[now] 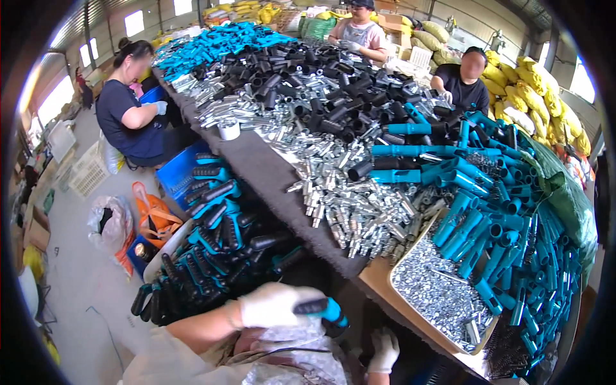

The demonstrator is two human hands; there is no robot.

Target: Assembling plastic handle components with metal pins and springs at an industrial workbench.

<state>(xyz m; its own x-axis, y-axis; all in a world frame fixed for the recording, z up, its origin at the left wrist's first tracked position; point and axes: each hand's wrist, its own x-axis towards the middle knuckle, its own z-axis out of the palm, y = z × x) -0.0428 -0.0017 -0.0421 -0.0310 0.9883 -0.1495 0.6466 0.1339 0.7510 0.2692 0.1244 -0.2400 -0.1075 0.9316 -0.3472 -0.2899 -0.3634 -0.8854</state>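
My left hand (pixel 273 305), in a white glove, is closed around a black-and-teal tool handle (pixel 328 310) in front of my lap. The handle's black grip lies by the fingers and its teal end points right. Lower and to the right, my right hand (pixel 384 351), also gloved, is beside the table's edge with its fingers stretched up and nothing visible in them. Many similar handles (pixel 212 244) are heaped at my left. Nearest the right hand on the table is a shallow tray (pixel 393 277) full of small metal parts (pixel 436 289).
Across the dark-covered table (pixel 256 173) lie metal fittings (pixel 346 199), black sleeves (pixel 301 90) and teal tubes (pixel 475 173). Co-workers sit at the left (pixel 131 115), far side (pixel 362 35) and right (pixel 465 83). An orange bag (pixel 151 212) and a blue bin (pixel 183 176) stand left.
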